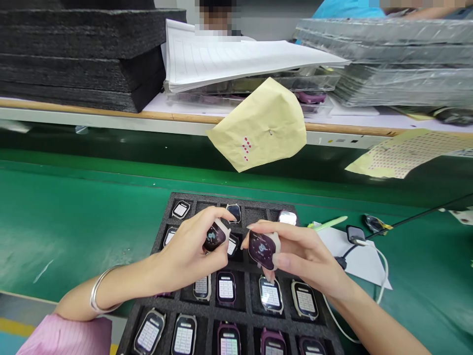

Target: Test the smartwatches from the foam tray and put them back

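Left watch (215,237) and right watch (261,249) show dark dials, casings seemingly pale

The only view looks from the head, forward and down, close over the table (74,212), toward a far shelf (185,121).

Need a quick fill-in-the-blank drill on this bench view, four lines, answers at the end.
1. Together, the left hand and the right hand hold ____ watches.
2. A silver bangle is worn on the ____ arm.
3. The black foam tray below the hands rests on a work surface coloured ____.
4. On the shelf, the stacked clear plastic trays stand to the ____ of the black foam stack, as seen in the picture.

Missing words: two; left; green; right.
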`<state>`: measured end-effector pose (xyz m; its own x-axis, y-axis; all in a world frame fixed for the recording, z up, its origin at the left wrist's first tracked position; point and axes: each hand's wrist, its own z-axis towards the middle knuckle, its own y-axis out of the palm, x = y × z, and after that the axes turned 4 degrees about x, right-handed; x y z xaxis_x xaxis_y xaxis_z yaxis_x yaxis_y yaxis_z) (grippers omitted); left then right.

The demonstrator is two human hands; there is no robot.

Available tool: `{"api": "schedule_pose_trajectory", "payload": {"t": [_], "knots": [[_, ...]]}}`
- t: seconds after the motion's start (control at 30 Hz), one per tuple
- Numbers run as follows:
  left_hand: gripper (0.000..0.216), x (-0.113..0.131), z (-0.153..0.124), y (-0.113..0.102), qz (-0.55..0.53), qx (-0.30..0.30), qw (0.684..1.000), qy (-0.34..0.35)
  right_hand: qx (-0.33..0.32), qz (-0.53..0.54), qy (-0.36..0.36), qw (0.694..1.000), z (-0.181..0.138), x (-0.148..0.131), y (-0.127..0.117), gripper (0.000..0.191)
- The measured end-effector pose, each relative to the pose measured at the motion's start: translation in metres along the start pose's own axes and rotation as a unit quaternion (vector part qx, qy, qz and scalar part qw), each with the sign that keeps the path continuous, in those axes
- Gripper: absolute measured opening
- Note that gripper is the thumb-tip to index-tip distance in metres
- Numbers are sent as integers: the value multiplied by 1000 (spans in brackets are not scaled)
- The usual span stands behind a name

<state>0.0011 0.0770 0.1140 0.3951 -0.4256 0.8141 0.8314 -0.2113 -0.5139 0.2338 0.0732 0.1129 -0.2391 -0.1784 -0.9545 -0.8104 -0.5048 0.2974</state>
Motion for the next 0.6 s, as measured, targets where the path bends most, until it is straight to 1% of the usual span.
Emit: {"api": "schedule_pose_trajectory", "payload": {"t": [0.07,0.13,0.2,0.27,0.33,0.47,0.6], "knots": [[35,0,1,0,-8,-6,1000,-23,7,-4,1,1000,1,0,1,39],[39,1,3,0,-31,-8,998,-49,22,-2,3,1000,3,0,2,44],[56,-1,5,1,-87,-14,993,-82,43,12,15,999,6,-2,3,47],[75,-3,7,1,-172,-23,978,-118,62,31,34,997,9,-3,2,45],[81,-7,9,2,-251,-37,956,-147,75,46,46,995,12,-3,1,42],[68,-11,13,1,-334,-57,925,-171,87,47,49,994,16,0,-3,38],[55,-10,15,0,-368,-46,911,-181,119,-1,42,992,16,3,-4,40]]}}
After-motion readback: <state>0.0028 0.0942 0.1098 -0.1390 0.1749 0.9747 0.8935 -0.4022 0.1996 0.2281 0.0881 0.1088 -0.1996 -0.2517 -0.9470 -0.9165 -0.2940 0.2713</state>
